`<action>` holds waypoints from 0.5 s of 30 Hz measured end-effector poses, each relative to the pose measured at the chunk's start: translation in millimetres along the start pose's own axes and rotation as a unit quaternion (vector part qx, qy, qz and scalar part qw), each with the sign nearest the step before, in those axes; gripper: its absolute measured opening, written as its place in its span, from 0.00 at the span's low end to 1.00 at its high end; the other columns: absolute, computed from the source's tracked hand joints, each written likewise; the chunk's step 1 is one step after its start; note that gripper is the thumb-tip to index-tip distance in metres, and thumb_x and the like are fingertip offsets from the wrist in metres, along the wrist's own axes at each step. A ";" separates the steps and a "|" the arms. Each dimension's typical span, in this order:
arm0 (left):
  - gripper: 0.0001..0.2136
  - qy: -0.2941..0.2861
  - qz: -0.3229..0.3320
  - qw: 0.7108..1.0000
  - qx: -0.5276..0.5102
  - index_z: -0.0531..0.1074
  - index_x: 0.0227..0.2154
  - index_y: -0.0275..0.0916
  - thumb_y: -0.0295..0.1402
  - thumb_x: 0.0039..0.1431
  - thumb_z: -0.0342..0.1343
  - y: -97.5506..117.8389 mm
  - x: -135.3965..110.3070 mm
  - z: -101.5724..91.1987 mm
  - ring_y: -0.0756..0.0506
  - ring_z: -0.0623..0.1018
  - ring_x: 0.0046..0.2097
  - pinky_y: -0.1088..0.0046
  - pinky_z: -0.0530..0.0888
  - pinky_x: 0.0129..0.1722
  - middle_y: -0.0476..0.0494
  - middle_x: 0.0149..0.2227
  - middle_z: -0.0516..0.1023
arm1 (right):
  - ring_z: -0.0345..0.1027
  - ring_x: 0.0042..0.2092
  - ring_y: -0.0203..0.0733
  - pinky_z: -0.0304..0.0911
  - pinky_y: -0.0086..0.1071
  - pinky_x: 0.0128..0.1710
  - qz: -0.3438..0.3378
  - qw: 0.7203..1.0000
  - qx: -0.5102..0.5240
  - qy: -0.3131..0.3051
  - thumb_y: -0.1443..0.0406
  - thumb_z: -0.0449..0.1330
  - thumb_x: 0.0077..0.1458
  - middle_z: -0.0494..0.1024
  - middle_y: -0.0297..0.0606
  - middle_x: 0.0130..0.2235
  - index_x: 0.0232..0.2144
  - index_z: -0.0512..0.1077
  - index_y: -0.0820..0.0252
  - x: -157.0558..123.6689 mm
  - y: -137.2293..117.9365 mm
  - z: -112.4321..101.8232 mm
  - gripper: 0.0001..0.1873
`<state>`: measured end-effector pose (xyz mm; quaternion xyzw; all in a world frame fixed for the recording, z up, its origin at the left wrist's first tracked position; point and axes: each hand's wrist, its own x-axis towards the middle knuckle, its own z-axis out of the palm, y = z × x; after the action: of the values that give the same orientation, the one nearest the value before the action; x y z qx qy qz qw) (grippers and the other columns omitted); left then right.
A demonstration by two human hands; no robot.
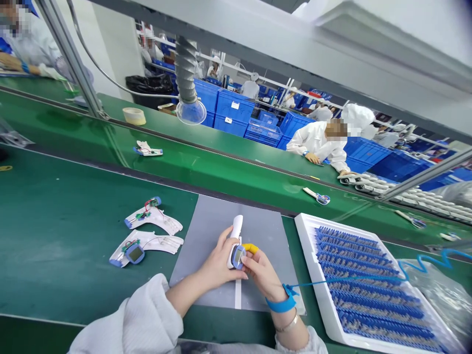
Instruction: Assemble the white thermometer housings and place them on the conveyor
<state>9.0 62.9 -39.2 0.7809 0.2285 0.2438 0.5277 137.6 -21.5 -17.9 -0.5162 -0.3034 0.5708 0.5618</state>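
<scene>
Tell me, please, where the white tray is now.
In the head view, the white tray is on the right, between the grey mat and the clear plastic bag.

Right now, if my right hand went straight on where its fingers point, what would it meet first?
Your right hand would first meet the white and blue device, which it seems to touch; beyond that, probably your left hand, though depth is unclear.

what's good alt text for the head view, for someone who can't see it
A left hand and right hand hold a white and blue device above a grey mat. Two open shells lie left, a tray of blue parts right; co-workers appear beyond.
</scene>
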 end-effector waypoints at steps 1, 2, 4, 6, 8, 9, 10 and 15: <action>0.32 0.002 0.002 1.000 -0.002 0.58 0.44 0.41 0.38 0.35 0.66 -0.3 -0.1 0.1 0.35 0.62 0.57 0.55 0.66 0.51 0.32 0.61 0.42 | 0.58 0.24 0.28 0.54 0.23 0.23 -0.004 1.000 -0.002 0.001 0.60 0.63 0.46 0.68 0.32 0.27 0.34 0.68 0.62 -0.1 0.2 0.4 0.14; 0.32 0.004 0.002 1.000 -0.005 0.58 0.44 0.41 0.38 0.35 0.66 -0.7 -0.3 0.2 0.35 0.62 0.57 0.55 0.66 0.52 0.33 0.61 0.42 | 0.58 0.25 0.28 0.54 0.23 0.24 -0.007 1.000 -0.003 0.003 0.60 0.63 0.46 0.68 0.32 0.26 0.34 0.68 0.62 -0.1 0.1 0.6 0.14; 0.32 0.008 0.001 1.000 -0.011 0.58 0.44 0.41 0.38 0.35 0.66 -1.1 -0.4 0.5 0.35 0.61 0.57 0.55 0.65 0.52 0.33 0.61 0.42 | 0.58 0.25 0.28 0.55 0.23 0.24 -0.011 1.000 -0.005 0.006 0.59 0.63 0.47 0.68 0.32 0.27 0.34 0.68 0.62 -0.1 -0.2 0.8 0.14; 0.32 0.010 0.002 1.000 -0.014 0.58 0.44 0.41 0.38 0.35 0.66 -1.2 -0.4 0.8 0.35 0.61 0.57 0.56 0.65 0.52 0.33 0.60 0.43 | 0.59 0.25 0.28 0.55 0.23 0.24 -0.012 1.000 -0.005 0.007 0.59 0.63 0.46 0.67 0.31 0.27 0.35 0.68 0.62 0.1 -0.2 1.0 0.15; 0.32 0.006 0.005 1.000 -0.014 0.58 0.44 0.40 0.37 0.35 0.66 -0.5 -0.5 1.0 0.35 0.61 0.57 0.56 0.64 0.53 0.32 0.60 0.43 | 0.58 0.25 0.28 0.54 0.23 0.24 -0.012 1.000 -0.002 0.006 0.59 0.63 0.46 0.67 0.31 0.27 0.34 0.67 0.62 0.5 0.1 1.3 0.15; 0.31 0.003 0.004 1.000 -0.015 0.58 0.44 0.40 0.36 0.35 0.66 0.1 -0.5 1.0 0.36 0.61 0.57 0.56 0.64 0.53 0.32 0.60 0.43 | 0.59 0.25 0.29 0.54 0.23 0.24 -0.011 1.000 0.003 0.003 0.59 0.63 0.46 0.67 0.31 0.27 0.34 0.67 0.62 0.6 0.3 1.4 0.15; 0.31 0.001 0.002 1.000 -0.016 0.58 0.44 0.41 0.34 0.35 0.66 0.8 -0.6 0.9 0.36 0.61 0.57 0.56 0.64 0.52 0.33 0.60 0.43 | 0.59 0.26 0.29 0.54 0.23 0.24 -0.008 1.000 0.011 -0.001 0.59 0.62 0.47 0.68 0.32 0.27 0.34 0.67 0.62 0.7 0.3 1.4 0.14; 0.30 -0.006 -0.005 1.000 -0.020 0.57 0.44 0.42 0.33 0.36 0.65 4.6 -0.7 -0.4 0.36 0.63 0.56 0.55 0.65 0.51 0.33 0.61 0.42 | 0.62 0.29 0.33 0.58 0.26 0.28 0.003 1.000 0.007 -0.007 0.58 0.62 0.46 0.69 0.33 0.29 0.35 0.67 0.61 0.9 -1.1 2.4 0.15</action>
<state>8.7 61.2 -34.9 0.7702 0.2248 0.2411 0.5460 135.9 -19.8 -16.4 -0.5091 -0.3020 0.5782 0.5615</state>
